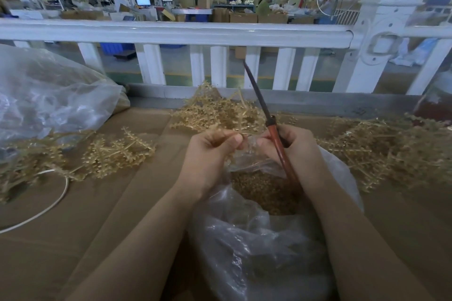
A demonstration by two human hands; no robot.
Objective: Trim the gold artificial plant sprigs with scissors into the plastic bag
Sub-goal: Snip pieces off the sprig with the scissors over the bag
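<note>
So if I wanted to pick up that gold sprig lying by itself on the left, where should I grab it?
Probably by a bare stem of the gold sprig, coming down from above. It lies flat on the brown cardboard, so a side grip would hit the surface, and the leafy tips look thin and bendy.

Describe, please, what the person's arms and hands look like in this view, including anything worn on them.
Both forearms are bare up to the bottom edge of the picture, with no sleeves in view. The left hand and the right hand wear no gloves. No watch, bracelet or ring shows on either. Fingernails look short and unpainted.
</note>
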